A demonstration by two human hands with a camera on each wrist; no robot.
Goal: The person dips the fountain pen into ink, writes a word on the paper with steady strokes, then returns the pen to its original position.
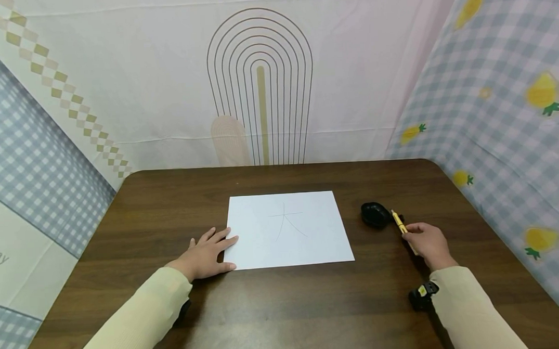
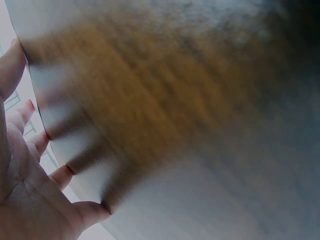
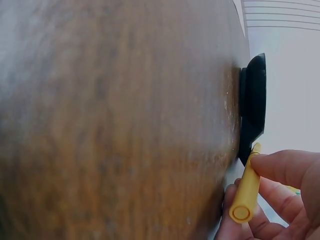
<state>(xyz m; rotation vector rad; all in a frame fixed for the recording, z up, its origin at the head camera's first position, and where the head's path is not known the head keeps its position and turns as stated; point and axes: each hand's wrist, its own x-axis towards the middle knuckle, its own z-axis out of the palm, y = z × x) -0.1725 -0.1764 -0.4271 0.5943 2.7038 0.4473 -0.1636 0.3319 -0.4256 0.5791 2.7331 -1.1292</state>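
Observation:
On the table lies a white sheet of paper (image 1: 319,230) with thin dark strokes forming a character like 大. My left hand (image 1: 209,254) rests at the sheet's left edge, its fingers spread and the fingertips on the paper. Over at the right, my right hand (image 1: 428,243) pinches a slim yellow pen (image 1: 398,222) between thumb and fingers. The pen slants, one end pointing away toward a black rounded object (image 1: 375,214) with a narrow stem. In the right wrist view the pen's round butt end (image 3: 241,213) faces the camera, and its far end overlaps the black object's stem.
The brown wooden table (image 1: 290,309) has rounded far corners. A white cloth with an arch pattern (image 1: 261,87) hangs behind it. Blue checked cloth (image 1: 497,128) with yellow fruit prints hangs along the right side, and another checked cloth (image 1: 25,139) on the left.

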